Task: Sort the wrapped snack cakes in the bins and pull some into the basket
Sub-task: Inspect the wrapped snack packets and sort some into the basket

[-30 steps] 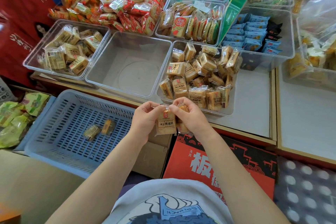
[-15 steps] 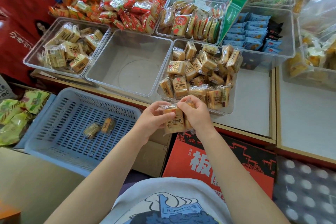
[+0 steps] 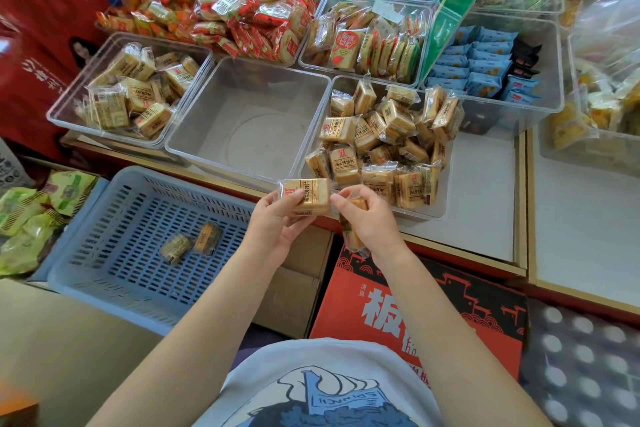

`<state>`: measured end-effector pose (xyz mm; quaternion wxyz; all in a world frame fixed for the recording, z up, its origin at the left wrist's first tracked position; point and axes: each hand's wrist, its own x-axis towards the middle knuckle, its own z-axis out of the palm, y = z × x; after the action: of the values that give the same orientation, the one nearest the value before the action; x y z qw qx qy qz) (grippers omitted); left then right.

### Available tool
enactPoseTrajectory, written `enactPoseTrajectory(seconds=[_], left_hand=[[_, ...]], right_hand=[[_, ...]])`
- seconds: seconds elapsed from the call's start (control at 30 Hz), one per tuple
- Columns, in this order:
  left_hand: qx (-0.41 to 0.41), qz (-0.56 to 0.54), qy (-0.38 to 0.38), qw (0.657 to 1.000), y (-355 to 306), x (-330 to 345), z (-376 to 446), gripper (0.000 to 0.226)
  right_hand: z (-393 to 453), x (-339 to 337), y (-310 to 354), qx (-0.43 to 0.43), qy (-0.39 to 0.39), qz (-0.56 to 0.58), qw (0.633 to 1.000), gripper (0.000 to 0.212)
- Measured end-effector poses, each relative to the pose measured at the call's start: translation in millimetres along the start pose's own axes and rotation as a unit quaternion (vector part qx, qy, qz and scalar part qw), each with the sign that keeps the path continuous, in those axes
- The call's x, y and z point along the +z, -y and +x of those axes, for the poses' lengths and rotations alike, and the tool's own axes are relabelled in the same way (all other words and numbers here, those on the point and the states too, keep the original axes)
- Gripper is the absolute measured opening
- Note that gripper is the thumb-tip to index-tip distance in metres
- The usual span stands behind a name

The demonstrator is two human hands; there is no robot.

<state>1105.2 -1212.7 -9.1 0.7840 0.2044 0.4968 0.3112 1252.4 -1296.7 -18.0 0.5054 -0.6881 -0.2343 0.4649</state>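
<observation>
Just beyond the hands, the clear bin (image 3: 446,184) heaped with wrapped cakes sits above them, the blue basket (image 3: 114,239) lies to their left holding two cakes (image 3: 190,243), the left hand (image 3: 277,222) pinches a wrapped snack cake (image 3: 308,196), and the right hand (image 3: 367,218) curls round a second cake (image 3: 349,236).

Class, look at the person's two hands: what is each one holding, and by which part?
The left hand pinches a wrapped snack cake by its left end. The right hand grips a second cake, mostly hidden, around its upper part.
</observation>
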Motion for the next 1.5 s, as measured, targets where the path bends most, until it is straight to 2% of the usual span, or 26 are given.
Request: enactPoseTrajectory(seconds=[0.1,0.27,0.43,0.63,0.8,1.03,1.17,1.3,1.5], left_hand=[[-0.026,-0.010,0.047,0.999,0.4,0.3,-3.0,0.028],[-0.023,0.002,0.078,0.997,-0.3,-3.8,-0.1,0.024],[-0.002,0.078,0.080,0.994,0.0,-5.3,5.7,0.040],[-0.003,0.179,0.058,0.982,1.5,-5.8,6.1,0.044],[-0.019,0.169,0.090,0.981,-4.5,-9.9,8.8,0.059],[-0.004,0.251,0.109,0.962,-11.0,-20.6,14.5,0.041],[0.003,0.243,0.116,0.963,-15.6,-22.4,16.7,0.049],[-0.010,0.249,0.120,0.961,-19.6,-22.0,17.0,0.052],[0.014,0.268,0.069,0.961,-22.9,-24.8,19.0,0.067]], right_hand=[[-0.4,2.0,1.7,0.000,0.009,0.010,1.000,0.018],[0.7,-1.0,4.9,-0.006,-0.008,0.002,1.000,0.011],[0.9,1.0,2.9,0.004,-0.018,0.039,0.999,0.007],[5.2,2.6,6.8,0.003,-0.016,0.012,1.000,0.007],[7.0,9.6,8.1,0.020,-0.008,0.051,0.998,0.008],[10.8,13.8,9.7,0.052,-0.010,0.025,0.998,0.010],[14.6,17.7,9.9,0.070,-0.011,0.010,0.997,0.018],[15.6,20.3,10.1,0.063,-0.024,0.013,0.998,0.013],[16.6,16.9,10.2,0.025,-0.051,-0.035,0.998,0.010]])
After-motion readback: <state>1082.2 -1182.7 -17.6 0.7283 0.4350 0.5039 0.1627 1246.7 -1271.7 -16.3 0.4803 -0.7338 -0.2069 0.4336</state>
